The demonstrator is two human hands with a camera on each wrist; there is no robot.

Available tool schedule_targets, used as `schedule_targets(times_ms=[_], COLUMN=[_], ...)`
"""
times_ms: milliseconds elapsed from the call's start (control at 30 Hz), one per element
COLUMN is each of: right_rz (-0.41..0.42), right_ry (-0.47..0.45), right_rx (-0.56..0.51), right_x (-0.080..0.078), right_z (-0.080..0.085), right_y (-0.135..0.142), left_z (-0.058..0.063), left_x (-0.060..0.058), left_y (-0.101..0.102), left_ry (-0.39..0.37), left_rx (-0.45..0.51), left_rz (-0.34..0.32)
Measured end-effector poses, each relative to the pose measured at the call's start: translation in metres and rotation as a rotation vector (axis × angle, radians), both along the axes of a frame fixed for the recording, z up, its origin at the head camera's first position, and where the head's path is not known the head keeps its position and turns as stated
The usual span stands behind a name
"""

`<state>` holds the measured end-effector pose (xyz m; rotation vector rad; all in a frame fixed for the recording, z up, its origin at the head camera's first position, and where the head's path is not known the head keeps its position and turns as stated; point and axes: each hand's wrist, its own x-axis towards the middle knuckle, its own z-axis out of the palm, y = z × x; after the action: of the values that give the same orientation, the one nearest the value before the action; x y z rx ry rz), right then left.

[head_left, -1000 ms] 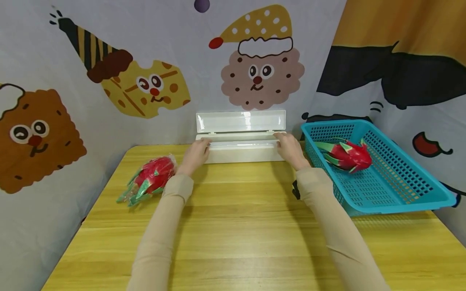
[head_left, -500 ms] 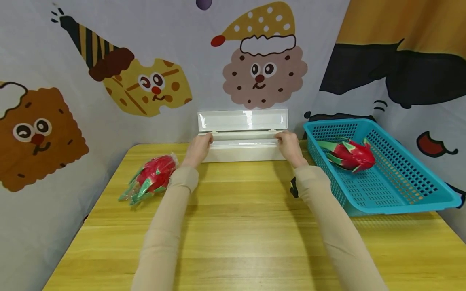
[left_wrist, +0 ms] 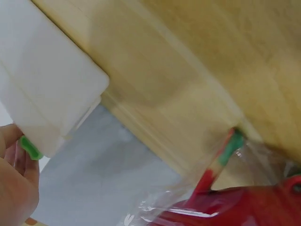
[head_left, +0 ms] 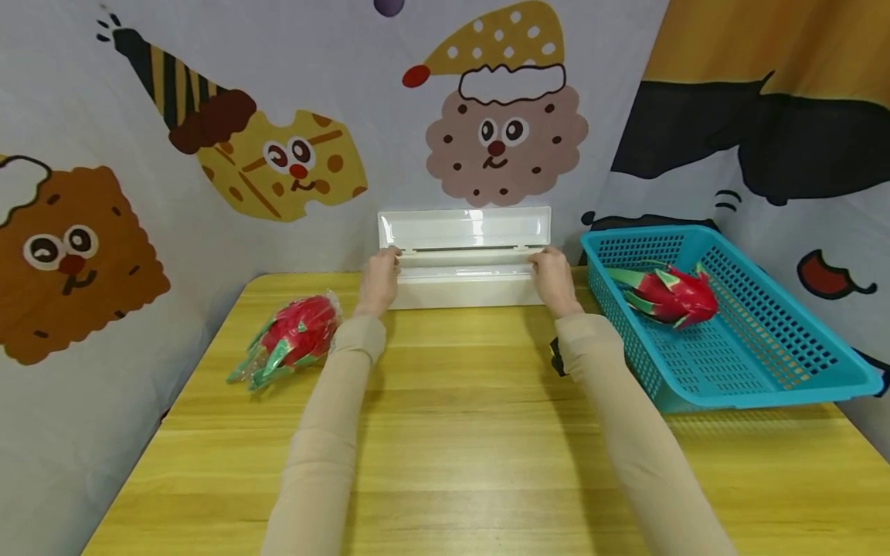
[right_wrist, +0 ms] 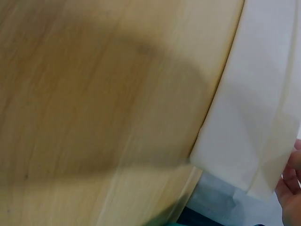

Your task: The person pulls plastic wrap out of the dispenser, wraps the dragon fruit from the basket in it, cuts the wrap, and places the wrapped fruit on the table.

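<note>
A long white cling film dispenser (head_left: 466, 292) stands at the back of the table, its lid (head_left: 464, 229) raised against the backdrop. My left hand (head_left: 378, 282) grips its left end with curled fingers, up by the cream inner strip (head_left: 466, 258). My right hand (head_left: 554, 283) pinches at the right end in the same way. What exactly lies between the fingertips is hidden. In the left wrist view a small green piece (left_wrist: 31, 148) shows beside my left fingers at the box corner. The right wrist view has the box (right_wrist: 249, 103) with my fingers (right_wrist: 294, 162) at its far edge.
A film-wrapped dragon fruit (head_left: 299, 332) lies on the wooden table (head_left: 473, 432) at left. To the right, a blue plastic basket (head_left: 695, 398) holds another dragon fruit (head_left: 674, 297). A small black object (head_left: 558, 357) sits partly behind my right sleeve. A printed backdrop (head_left: 278, 46) hangs close behind.
Both hands have risen slightly along the box ends, and their fingers have curled in more. The left hand has shifted a little right. Box, basket and fruits stay in place while the view shifts slightly.
</note>
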<state>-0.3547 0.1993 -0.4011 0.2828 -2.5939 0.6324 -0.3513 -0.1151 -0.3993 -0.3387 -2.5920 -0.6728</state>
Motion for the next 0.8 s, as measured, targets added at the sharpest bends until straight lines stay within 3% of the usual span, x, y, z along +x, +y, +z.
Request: schedule_targets(times_ms=[167,400,800], right_rz=[-0.045,-0.049,-0.067], right_ry=[-0.003,-0.026,-0.051], right_rx=[0.007,0.009,-0.005], right_x=[0.0012,0.0008,-0.0013], right_z=[-0.0005,0.0014,0.0025], right_y=[-0.0045,-0.0041,-0.0029], left_z=[-0.0024,-0.0025,0.0003], left_x=[0.0005,-0.0038,-0.0033], left_y=[-0.0036,-0.0083,-0.0088], left_ry=[0.032,-0.018,-0.038], left_rx=[-0.024,-0.105,0.020], left_rz=[0.039,0.063,0.065])
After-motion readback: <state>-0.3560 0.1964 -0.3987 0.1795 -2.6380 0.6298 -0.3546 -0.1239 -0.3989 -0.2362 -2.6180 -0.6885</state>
